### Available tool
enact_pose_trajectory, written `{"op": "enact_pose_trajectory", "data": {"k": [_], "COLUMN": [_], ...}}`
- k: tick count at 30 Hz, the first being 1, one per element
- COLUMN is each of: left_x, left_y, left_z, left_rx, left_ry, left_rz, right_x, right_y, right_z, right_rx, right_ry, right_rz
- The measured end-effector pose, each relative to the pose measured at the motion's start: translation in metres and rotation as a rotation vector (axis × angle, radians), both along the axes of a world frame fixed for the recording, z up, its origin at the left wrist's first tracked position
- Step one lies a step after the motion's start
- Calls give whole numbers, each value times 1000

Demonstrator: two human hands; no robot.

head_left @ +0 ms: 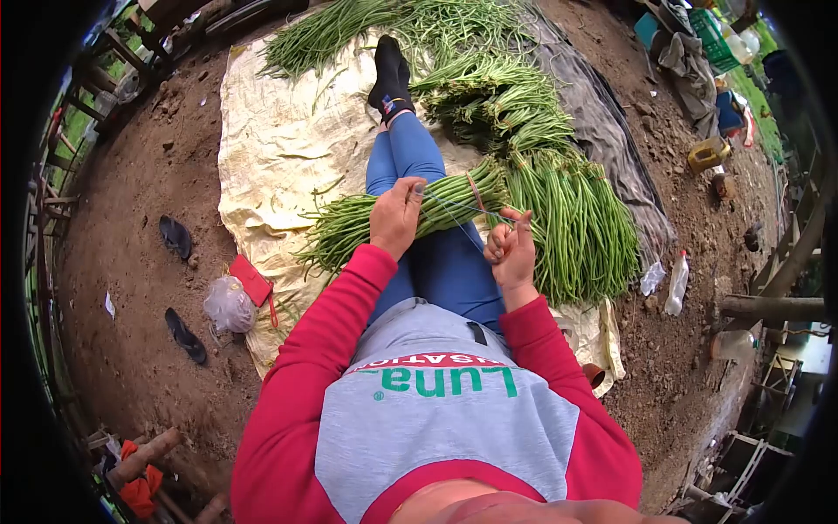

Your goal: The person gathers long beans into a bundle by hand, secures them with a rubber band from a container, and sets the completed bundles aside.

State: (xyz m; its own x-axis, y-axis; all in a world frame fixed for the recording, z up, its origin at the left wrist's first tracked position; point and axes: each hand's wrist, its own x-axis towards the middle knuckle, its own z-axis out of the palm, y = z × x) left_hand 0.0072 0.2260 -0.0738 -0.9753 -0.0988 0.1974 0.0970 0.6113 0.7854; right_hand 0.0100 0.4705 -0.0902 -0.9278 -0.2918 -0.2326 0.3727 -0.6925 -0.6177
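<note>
So we're sat on the crinkly pale yellow plastic sheet spread over the dirt, legs in blue leggings stretched out. The loose bundle of long green beans lies across our lap, which seems the handiest place to steady it.

Our left hand is curled round the bundle near its middle, fingers pressed in, probably so the pods don't splay out. Our right hand sits just beside the bundle, fingers curled and pinching a thin pale string that runs taut back to the pods. A narrow red band rings the bundle right by the string.

The big heaps of green beans lie on our right, close by and on the sheet, we'd guess to stay off the soil. A flat red pouch and a clear plastic bag sit by the sheet's left edge.
</note>
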Motion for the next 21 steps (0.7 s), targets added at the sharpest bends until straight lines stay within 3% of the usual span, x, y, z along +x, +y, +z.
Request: {"op": "enact_pose_trajectory", "data": {"k": [2, 4, 6, 7, 8, 10, 12, 14, 16, 18, 20, 21], "left_x": [-1, -1, -3, -8, -9, -7, -10, -7, -3, 0, 9, 19], "left_y": [9, 7, 6, 8, 8, 3, 0, -6, -11, -24, -33, -35], "left_z": [-8, -4, 11, 13, 16, 43, 71, 98, 118, 106, 81, 63], "left_rx": [311, 170, -299, -267, -272, -456, -478, -495, -501, -370, 49, 272], "left_ry": [358, 414, 649, 677, 681, 406, 439, 455, 297, 337, 168, -13], "left_rz": [126, -2, -236, -210, -207, -113, -144, -186, -259, -294, -289, -174], "right_x": [-12, -32, -61, -67, -73, -93, -107, -101, -95, -90, -82, -77], "right_y": [-3, 2, 5, 1, -4, 1, 4, -8, -20, -40, -69, -76], "right_z": [-15, -20, -38, -21, -3, -1, 11, 42, 64, 66, 43, 23], "right_rx": [207, 128, 58, 171, 283, 285, 262, 308, 276, -14, -330, -264], "right_ry": [-354, -299, -164, -140, -111, 3, 140, 93, 86, 100, 216, 47], "right_rz": [-143, -39, 111, 120, 131, 234, 381, 362, 372, 528, 634, 656]}}
